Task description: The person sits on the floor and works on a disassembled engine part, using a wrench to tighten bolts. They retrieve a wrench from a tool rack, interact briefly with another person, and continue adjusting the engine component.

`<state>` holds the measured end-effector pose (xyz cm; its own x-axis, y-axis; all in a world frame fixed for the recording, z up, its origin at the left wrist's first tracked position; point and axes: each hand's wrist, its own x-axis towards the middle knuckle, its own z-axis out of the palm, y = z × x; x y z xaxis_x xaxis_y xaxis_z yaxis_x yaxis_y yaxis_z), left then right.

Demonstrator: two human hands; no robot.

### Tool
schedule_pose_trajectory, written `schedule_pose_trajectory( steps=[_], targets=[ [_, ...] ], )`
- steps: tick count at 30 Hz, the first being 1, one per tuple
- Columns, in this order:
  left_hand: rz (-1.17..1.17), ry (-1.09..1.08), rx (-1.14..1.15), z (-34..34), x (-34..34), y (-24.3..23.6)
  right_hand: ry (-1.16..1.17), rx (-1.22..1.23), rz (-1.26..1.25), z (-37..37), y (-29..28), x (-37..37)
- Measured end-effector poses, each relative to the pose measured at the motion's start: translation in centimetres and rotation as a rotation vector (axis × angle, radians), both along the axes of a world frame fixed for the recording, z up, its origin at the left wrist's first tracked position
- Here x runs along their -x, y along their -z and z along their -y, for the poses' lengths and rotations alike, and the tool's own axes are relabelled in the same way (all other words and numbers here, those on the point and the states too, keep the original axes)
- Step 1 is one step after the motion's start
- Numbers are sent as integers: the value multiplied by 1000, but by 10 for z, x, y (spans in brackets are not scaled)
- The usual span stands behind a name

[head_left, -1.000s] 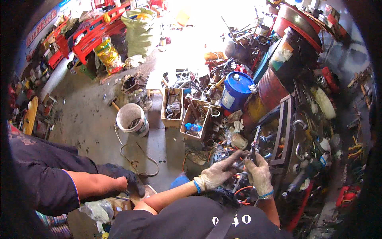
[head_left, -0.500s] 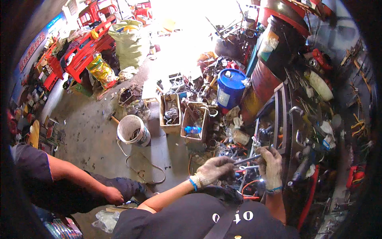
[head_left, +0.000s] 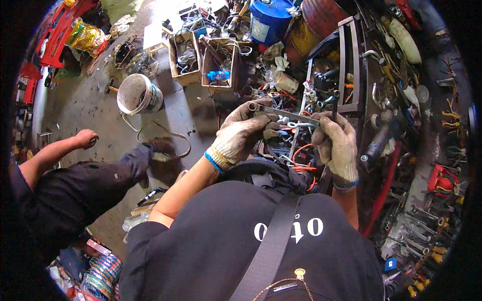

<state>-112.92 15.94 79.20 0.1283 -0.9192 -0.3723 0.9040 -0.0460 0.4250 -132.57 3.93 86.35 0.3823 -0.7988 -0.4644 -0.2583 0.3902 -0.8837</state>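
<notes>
My left hand (head_left: 240, 133), in a soiled white knit glove, is closed on one end of a long metal ring wrench (head_left: 286, 114). A ring end stands out above its fingers. My right hand (head_left: 342, 150), gloved the same way, has its fingertips closed on the wrench's other end, which they partly cover. From the right hand's fingers a slim dark tool (head_left: 335, 106) rises upright; its lower part is hidden, so its exact kind is unclear. Beneath the wrench lies a cluttered heap of metal tools and an orange cable (head_left: 297, 154).
Beyond my left hand stand a white bucket (head_left: 123, 95), two wooden boxes (head_left: 188, 78) and a blue drum (head_left: 268, 22). At left, a co-worker's bare hand (head_left: 86, 138) is near a hose loop (head_left: 188, 143). Several wrenches (head_left: 419, 228) and a metal frame (head_left: 346, 65) lie to the right.
The view has tipped downward. My hands are raised, and the wrench now shows its ring end at my left hand. The dark upright tool now shows at my right hand. The co-worker's hand has moved forward.
</notes>
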Motion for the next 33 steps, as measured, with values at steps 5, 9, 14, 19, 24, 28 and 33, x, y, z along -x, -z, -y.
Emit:
schedule_pose_trajectory(
  steps=[5, 9, 14, 19, 24, 28, 33],
  targets=[
    [-75, 26, 9, 3, 0, 10, 20, -7, -21, -9, -1, 2],
    [12, 59, 42, 4, -1, 18, 34, -45, 29, -15, -1, 6],
    [274, 94, 29, 5, 5, 10, 1, -84, -42, -26, -3, -2],
    [246, 233, 41, -3, 5, 5, -39, -134, -58, -39, 1, -16],
    [171, 269, 64, -13, 0, 11, -51, -88, 55, -47, 5, -22],
    [107, 244, 83, -16, 1, 10, -81, -120, 67, -51, 6, -23],
    [59, 202, 76, -21, -4, 10, -71, -132, 21, -57, 7, -26]
  ],
)
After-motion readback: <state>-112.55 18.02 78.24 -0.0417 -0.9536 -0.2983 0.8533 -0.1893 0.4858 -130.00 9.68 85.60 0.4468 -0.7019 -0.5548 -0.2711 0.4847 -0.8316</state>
